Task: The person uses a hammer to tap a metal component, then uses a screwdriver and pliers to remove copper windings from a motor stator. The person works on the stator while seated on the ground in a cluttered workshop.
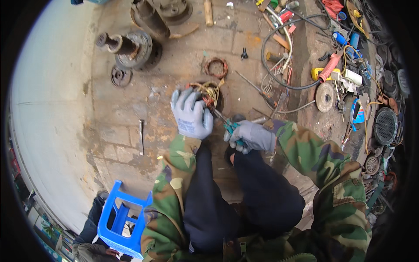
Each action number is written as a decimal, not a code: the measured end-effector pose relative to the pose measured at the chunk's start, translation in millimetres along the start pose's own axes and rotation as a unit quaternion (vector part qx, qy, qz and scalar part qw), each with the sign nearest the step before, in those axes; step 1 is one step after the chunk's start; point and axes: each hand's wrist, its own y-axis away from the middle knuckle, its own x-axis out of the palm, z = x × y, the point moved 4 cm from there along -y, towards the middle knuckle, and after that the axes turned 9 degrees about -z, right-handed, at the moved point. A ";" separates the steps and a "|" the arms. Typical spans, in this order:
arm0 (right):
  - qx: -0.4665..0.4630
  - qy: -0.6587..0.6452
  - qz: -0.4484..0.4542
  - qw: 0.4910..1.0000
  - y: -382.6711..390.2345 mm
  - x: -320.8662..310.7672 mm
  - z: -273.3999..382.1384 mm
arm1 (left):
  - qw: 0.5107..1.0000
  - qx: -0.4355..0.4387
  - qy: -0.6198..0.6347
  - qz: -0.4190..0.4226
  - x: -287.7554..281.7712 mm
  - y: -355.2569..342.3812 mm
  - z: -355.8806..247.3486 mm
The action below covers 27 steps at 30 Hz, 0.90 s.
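Note:
My left hand (192, 114), in a grey work glove, curls over the near left side of a round motor part (221, 105) with a dark rim. Yellowish wires (211, 90) and reddish windings bunch at its top. My gloved right hand (252, 136) is closed round the teal handles of a pair of pliers (230, 127). The pliers' narrow jaws point up and left into the windings, beside my left fingers. Whether the jaws grip a wire is too small to tell. Just beyond the motor part lies a reddish ring-shaped winding (216, 67).
At the far left stand a motor rotor with a flange (133, 49) and a small round disc (121, 76). A metal rod (141, 137) and a blue stool (114, 227) are at left, a screwdriver (267, 98) at right. Tools and scrap (349, 74) crowd the right edge. Another person (89, 231) is behind the stool.

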 end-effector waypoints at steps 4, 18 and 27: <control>-0.128 0.054 -0.079 0.987 -11.8 8.5 -16.8 | 1.000 -0.019 -0.016 0.019 8.4 10.3 7.9; -0.471 0.233 -0.292 0.799 -74.3 12.9 -69.2 | 0.999 0.000 0.014 -0.031 -3.4 -4.9 0.7; -0.469 0.226 -0.283 0.806 -49.8 21.1 -51.3 | 1.000 0.009 0.012 -0.005 -0.6 -2.8 -0.5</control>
